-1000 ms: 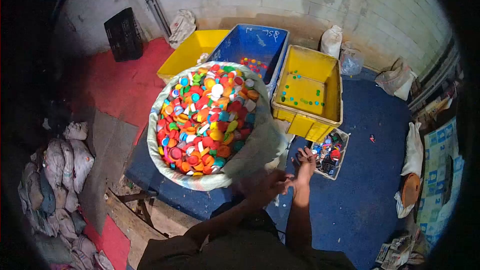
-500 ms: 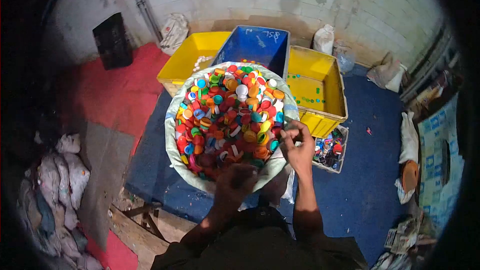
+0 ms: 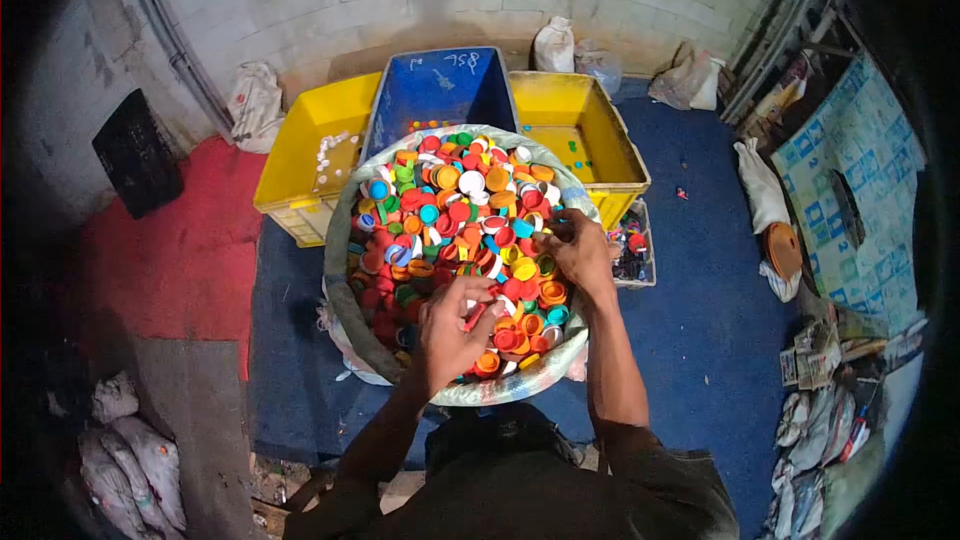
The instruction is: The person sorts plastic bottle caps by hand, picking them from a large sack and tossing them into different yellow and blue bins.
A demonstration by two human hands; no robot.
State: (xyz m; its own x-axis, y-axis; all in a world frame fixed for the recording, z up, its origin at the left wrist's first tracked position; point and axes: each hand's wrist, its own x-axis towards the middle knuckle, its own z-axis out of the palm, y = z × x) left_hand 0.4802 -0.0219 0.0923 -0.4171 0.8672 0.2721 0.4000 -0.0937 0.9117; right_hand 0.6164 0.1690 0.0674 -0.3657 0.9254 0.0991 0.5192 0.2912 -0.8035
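A big sack with a rolled-down rim (image 3: 340,270) stands in front of me, heaped with plastic bottle caps (image 3: 455,210) in red, orange, yellow, green, blue and white. My left hand (image 3: 455,332) is over the near part of the heap, its fingers curled towards the thumb around a red bottle cap (image 3: 473,318). At the right side of the heap, my right hand (image 3: 582,252) reaches in over the rim. Its fingers are bent together at the caps; whatever lies between the fingertips is hidden.
Behind the sack stand a yellow crate (image 3: 290,155) with white caps, a blue crate (image 3: 440,90) with a few orange ones, and another yellow crate (image 3: 625,155) with green ones. A small crate (image 3: 650,260) of mixed pieces is at the right. Filled bags (image 3: 555,45) line the wall.
My left hand has moved up from the sack's near edge onto the caps. My right hand has gone from the right rim in over the heap. The view has shifted.
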